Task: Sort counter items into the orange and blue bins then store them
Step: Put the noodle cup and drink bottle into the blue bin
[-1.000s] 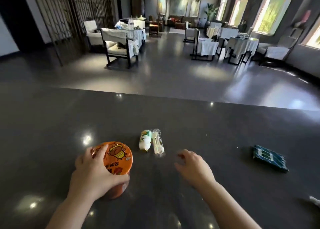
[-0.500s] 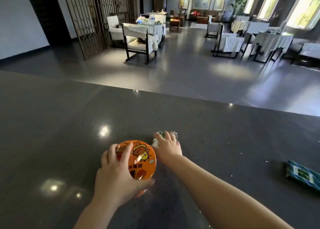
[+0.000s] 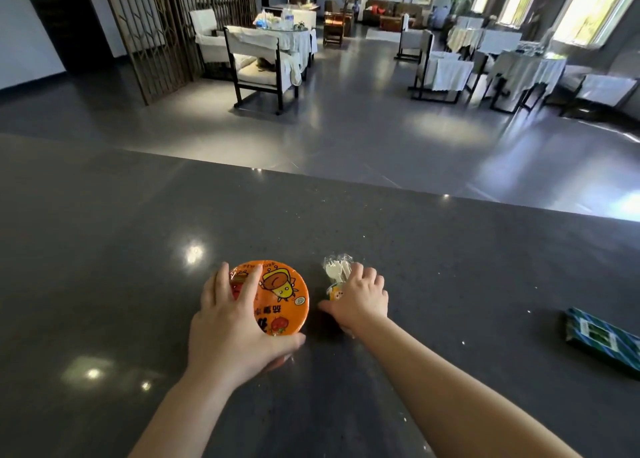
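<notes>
An orange noodle cup [image 3: 280, 298] with a cartoon lid stands on the dark counter [image 3: 104, 249]. My left hand [image 3: 232, 326] is wrapped around its left and near side, fingers over the lid. Just to its right, my right hand [image 3: 362, 298] covers a small white bottle [image 3: 334, 293] and a clear packet of plastic cutlery [image 3: 336, 270]; the fingers curl over both. Only the packet's far end and a bit of the bottle show. No orange or blue bin is in view.
A blue-green striped packet [image 3: 602, 339] lies on the counter at the right edge. The counter's far edge [image 3: 381, 180] runs across the middle of the view. Beyond it is a dining room with tables and chairs [image 3: 263, 73].
My right hand reached left onto the bottle and cutlery packet and closed over them. My left hand stayed on the orange cup. The view swung left.
</notes>
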Demonstrator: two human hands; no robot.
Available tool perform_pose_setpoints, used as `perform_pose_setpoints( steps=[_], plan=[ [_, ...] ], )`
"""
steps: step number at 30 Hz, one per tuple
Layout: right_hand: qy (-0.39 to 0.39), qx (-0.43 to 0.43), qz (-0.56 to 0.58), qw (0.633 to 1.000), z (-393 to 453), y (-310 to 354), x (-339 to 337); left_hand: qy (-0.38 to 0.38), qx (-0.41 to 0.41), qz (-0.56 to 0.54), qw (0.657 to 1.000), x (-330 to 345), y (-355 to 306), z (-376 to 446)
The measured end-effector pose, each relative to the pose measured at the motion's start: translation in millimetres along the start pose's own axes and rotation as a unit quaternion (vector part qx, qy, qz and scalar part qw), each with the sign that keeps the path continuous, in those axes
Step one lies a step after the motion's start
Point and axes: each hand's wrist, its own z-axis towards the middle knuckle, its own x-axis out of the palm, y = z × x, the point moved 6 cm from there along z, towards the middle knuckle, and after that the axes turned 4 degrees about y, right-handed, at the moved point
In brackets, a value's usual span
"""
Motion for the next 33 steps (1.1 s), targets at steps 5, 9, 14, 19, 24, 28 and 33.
perform_pose_setpoints(
  steps=[5,9,14,19,24,28,33],
  plan=[
    [-0.011,0.025,-0.026,0.999,5.9,5.3,4.4,-0.002,0.002,0.026,1.000,4.0,-3.5,2.7],
    [-0.022,0.007,-0.035,0.999,1.6,6.9,5.3,-0.003,0.006,0.038,0.999,4.1,-4.2,2.1],
    [-0.047,0.001,-0.019,0.999,-20.2,-9.4,3.1,-0.001,0.004,0.041,0.999,3.8,-3.6,4.0],
    [-0.053,0.011,0.050,0.997,-50.1,-38.8,-7.2,0.055,-0.009,0.015,0.998,-1.9,-4.1,6.1],
    [-0.079,0.048,0.186,0.978,-81.5,-70.0,-25.8,0.085,-0.012,0.034,0.996,2.9,-8.9,-22.6],
    [-0.065,0.013,0.253,0.965,-106.7,-81.4,-38.9,0.043,-0.035,0.040,0.998,3.1,-12.0,-56.0],
    [-0.036,-0.089,0.155,0.983,-141.3,-84.3,-50.0,-0.049,-0.097,-0.030,0.994,-5.7,-10.7,-120.4]
  ],
)
